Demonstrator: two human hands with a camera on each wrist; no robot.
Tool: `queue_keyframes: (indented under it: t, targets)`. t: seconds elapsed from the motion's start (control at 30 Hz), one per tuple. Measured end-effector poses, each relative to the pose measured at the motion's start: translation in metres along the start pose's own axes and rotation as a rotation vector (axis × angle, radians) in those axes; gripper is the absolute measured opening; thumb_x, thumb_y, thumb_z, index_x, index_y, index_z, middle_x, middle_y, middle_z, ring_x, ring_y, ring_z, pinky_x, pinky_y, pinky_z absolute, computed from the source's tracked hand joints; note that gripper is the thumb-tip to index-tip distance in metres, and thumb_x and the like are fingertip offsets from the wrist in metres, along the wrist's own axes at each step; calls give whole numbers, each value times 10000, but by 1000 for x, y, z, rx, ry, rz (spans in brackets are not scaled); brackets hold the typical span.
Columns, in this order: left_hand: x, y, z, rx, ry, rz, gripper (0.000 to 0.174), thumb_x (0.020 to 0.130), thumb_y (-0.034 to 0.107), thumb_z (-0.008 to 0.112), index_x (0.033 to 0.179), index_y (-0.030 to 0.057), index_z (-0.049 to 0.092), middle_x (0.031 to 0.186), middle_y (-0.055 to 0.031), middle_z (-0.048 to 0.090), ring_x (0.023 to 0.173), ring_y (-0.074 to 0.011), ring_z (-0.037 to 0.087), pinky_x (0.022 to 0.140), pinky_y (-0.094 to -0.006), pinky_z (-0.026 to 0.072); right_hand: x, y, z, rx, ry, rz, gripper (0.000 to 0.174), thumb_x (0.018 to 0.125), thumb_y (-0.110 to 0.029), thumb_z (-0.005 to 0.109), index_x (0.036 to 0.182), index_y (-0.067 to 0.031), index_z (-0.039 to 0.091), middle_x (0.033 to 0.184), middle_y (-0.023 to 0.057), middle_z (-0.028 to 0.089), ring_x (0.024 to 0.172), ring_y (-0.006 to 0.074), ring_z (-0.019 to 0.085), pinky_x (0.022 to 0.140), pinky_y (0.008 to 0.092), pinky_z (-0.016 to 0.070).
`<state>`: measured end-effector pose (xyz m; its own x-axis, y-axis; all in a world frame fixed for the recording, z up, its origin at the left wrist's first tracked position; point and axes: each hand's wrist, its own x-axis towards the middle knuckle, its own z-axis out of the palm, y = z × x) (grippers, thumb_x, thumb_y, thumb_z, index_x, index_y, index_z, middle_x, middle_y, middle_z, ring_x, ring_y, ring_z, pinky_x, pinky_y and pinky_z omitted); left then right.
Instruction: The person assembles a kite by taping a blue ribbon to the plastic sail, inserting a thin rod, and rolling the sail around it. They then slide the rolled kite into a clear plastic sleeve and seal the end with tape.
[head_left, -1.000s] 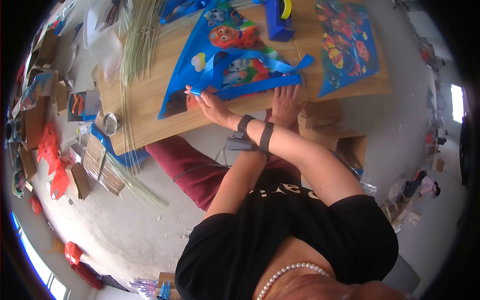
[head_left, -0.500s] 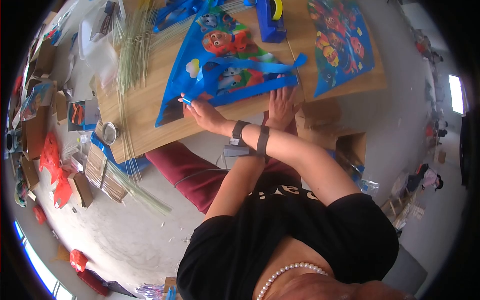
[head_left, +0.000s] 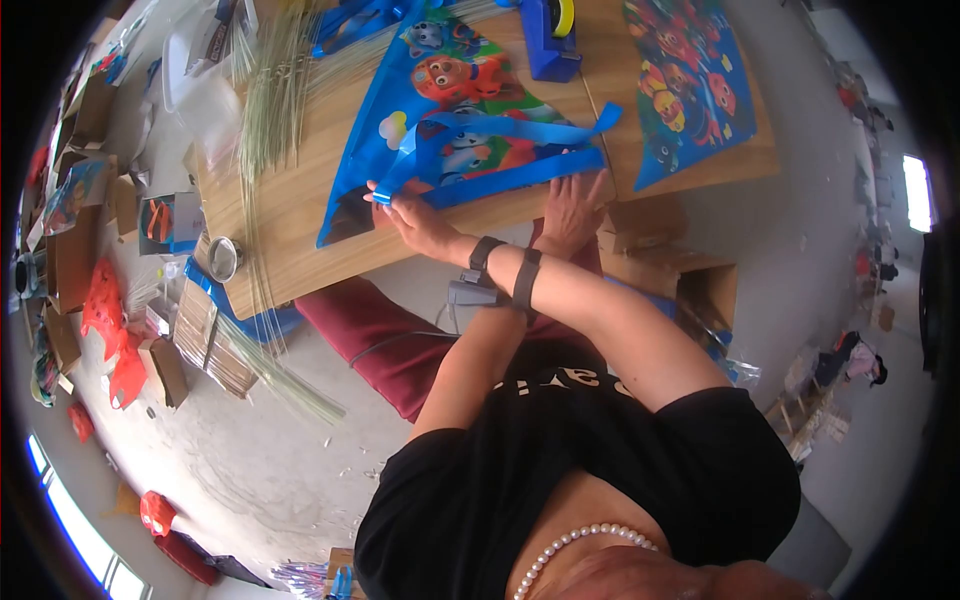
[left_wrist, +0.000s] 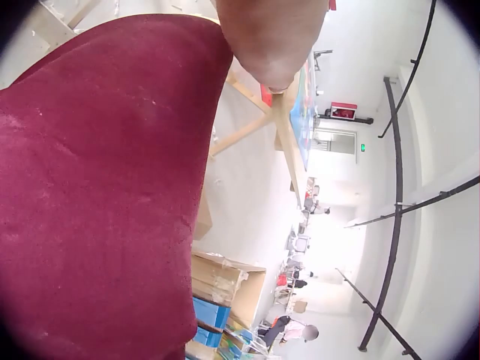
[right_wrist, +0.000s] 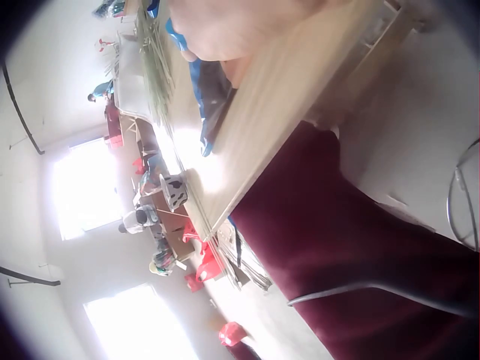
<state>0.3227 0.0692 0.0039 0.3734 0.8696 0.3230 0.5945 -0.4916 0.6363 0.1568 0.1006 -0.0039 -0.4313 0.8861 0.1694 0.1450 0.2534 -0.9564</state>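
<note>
A triangular blue sheet (head_left: 352, 180) printed with cartoon dogs lies on the wooden table (head_left: 285, 255). My right hand (head_left: 425, 228) crosses over the left forearm and pinches a shiny blue ribbon (head_left: 540, 127) near the sheet's lower left corner. In the right wrist view, blue material (right_wrist: 177, 34) shows at the fingertips of that hand (right_wrist: 225, 30). The ribbon loops loosely across the print. Farther right, my left hand (head_left: 570, 212) rests with extended fingers at the blue strip (head_left: 510, 180) along the near edge. Its fingers are hidden in the left wrist view.
A blue tape dispenser (head_left: 552, 62) stands behind the sheet. Thin pale sticks (head_left: 272, 110) lie at the left, some hanging over the edge. A second printed sheet (head_left: 690, 100) is at the right. Cardboard boxes (head_left: 710, 290) sit below the table's right side.
My right hand has shifted slightly toward the near edge with the ribbon between its fingers. The left hand stays at the near edge strip. The head view has swayed a little.
</note>
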Motion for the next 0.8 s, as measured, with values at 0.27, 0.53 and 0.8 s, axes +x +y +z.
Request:
queue_keyframes:
  t: [0.27,0.53,0.8]
  targets:
    - [-40,-13,-20,96,118,181,647,825,260,742,1421,81,565,1445,-209,499,1387,-393,447,1194,-593,293,0,3,1,16,14,-45,382,1094,-115,420,1455,-25,504,1392,184,614,1321,385,528,1125,441,411]
    - [-80,-52,-83,212,265,-254,883,848,487,714,1539,17,430,1603,-239,373,1528,-418,293,1267,-593,111,-2,-1,6,-159,83,-72,334,1077,-105,440,1374,6,542,1375,185,620,1308,365,551,1121,429,426]
    - [-119,-58,-85,-9,38,-273,889,859,554,666,1544,37,431,1602,-262,368,1537,-436,256,1254,-630,69,-1,18,16,-288,162,-49,343,1079,-185,471,1364,-28,578,1263,186,662,1223,313,617,1033,387,483]
